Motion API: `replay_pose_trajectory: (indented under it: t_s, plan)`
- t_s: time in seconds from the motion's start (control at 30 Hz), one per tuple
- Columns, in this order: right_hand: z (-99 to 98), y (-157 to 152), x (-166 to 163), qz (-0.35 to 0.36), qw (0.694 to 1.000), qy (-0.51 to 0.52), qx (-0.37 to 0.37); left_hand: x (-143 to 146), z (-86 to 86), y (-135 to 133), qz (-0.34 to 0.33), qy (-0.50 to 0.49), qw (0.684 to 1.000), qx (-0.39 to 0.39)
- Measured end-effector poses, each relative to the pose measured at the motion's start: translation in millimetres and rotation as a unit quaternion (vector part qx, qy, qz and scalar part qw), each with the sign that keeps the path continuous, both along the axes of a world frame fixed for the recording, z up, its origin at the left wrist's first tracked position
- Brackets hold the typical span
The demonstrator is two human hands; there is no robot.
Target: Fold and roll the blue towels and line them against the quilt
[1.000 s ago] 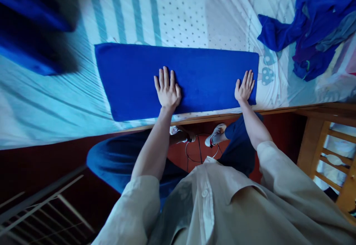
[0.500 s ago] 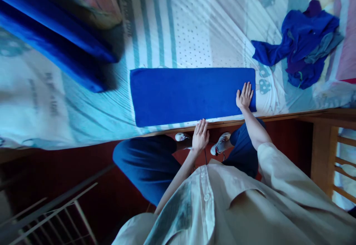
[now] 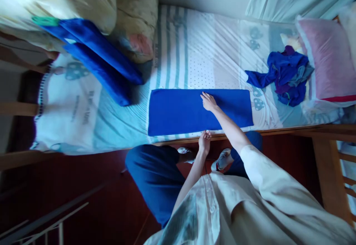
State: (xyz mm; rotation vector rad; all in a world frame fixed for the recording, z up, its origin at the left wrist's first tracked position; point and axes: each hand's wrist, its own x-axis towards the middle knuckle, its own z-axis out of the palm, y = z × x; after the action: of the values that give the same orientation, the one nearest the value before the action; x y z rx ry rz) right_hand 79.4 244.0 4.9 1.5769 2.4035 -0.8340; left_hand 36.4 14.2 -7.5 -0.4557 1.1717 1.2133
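Observation:
A blue cloth (image 3: 175, 113), folded into a long flat rectangle, lies along the near edge of the bed. My right hand (image 3: 208, 101) rests on its upper middle part, fingers stretched out and holding nothing. Just in front of the cloth's near edge is my left hand (image 3: 205, 142), its fingers curled in with nothing visible in them. To the right lies a crumpled heap of blue and purple clothes (image 3: 292, 70). Two long blue folded cloth bundles (image 3: 102, 69) lie side by side at the left.
The bed (image 3: 172, 52) has a patterned sheet and a wooden edge. A pink pillow (image 3: 328, 56) sits at the right end and a pale yellow quilt (image 3: 133, 15) at the upper left. My knees are against the bed side. A white metal rack (image 3: 52, 230) stands at lower left.
My right hand has moved left from the cloth's right end to its upper middle. My left hand's fingers have curled in. The view has tilted up, showing more of the bed.

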Motion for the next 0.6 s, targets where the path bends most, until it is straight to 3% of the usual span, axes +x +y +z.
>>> replay_pose_trajectory:
  t_s: [0.13, 0.3, 0.6]
  plan:
    - [7.0, 24, -20, -0.021, 0.999, -0.042, -0.008, 5, 0.6, 6, 0.037, -0.021, 0.999, -0.024]
    - [16.4, 43, -19, -0.036, 0.995, -0.086, 0.024, 5, -2.6, 11, 0.016, -0.028, 0.999, -0.017]
    - [23.0, 48, -17, -0.071, 0.992, -0.105, 0.025, 9, -11.2, -2, 0.015, 0.029, 0.999, 0.01]
